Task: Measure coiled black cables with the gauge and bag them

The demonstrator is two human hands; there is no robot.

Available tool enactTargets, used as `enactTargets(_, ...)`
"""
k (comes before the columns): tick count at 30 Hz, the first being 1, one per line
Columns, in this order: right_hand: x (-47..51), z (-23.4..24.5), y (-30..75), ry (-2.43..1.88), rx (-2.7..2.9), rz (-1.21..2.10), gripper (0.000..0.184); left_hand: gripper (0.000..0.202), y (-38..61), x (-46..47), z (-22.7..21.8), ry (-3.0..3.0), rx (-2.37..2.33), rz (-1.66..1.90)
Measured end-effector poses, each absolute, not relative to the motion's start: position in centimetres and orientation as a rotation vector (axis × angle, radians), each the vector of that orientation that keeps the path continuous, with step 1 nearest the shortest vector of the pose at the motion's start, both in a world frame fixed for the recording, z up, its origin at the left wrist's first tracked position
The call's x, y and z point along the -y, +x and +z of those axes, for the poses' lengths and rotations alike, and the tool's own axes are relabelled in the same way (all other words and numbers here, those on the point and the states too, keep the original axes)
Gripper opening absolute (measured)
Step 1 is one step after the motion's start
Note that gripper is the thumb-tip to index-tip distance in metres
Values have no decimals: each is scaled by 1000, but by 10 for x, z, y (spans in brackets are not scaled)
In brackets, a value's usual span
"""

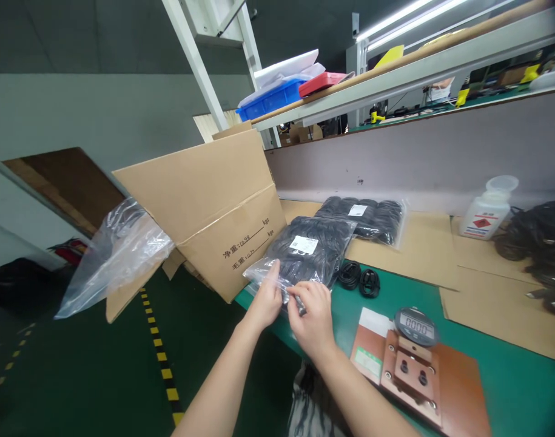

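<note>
A clear plastic bag (277, 258) full of coiled black cables, with a white label on top, lies at the near left corner of the green table. Both my hands are at its near edge. My left hand (267, 298) pinches the bag's edge, thumb stretched along the plastic. Close beside it, my right hand (311, 315) has its fingers curled on the same edge. A second bag of black cables (377, 221) lies behind, also labelled. Two loose coiled cables (359, 278) rest just right of the near bag.
A large open cardboard box (222, 212) stands left of the bag, a clear plastic liner (117, 261) hanging from it. To the right are a digital gauge (415, 328) on a copper-coloured fixture, a white bottle (486, 209) and a black cable pile (541, 249). A shelf (418, 70) runs above.
</note>
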State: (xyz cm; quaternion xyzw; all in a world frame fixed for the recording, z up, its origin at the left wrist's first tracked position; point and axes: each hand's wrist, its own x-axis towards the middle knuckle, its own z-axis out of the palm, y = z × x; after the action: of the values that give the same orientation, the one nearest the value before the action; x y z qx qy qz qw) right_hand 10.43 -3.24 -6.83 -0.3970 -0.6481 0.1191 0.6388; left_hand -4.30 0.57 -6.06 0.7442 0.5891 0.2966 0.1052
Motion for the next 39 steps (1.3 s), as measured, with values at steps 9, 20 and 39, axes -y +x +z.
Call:
enactTargets(9, 32, -63, 103, -969, 1493, 261, 17, 28, -28, 80, -26, 2240, -1939, 1309)
enactTargets(20, 28, -66, 107, -959, 1523, 205, 42, 71, 122, -67, 20, 2875, -1011, -56)
enactTargets(39, 24, -68, 106, -1024, 1562, 308, 14, 69, 137, -105, 42, 2794, -969, -728)
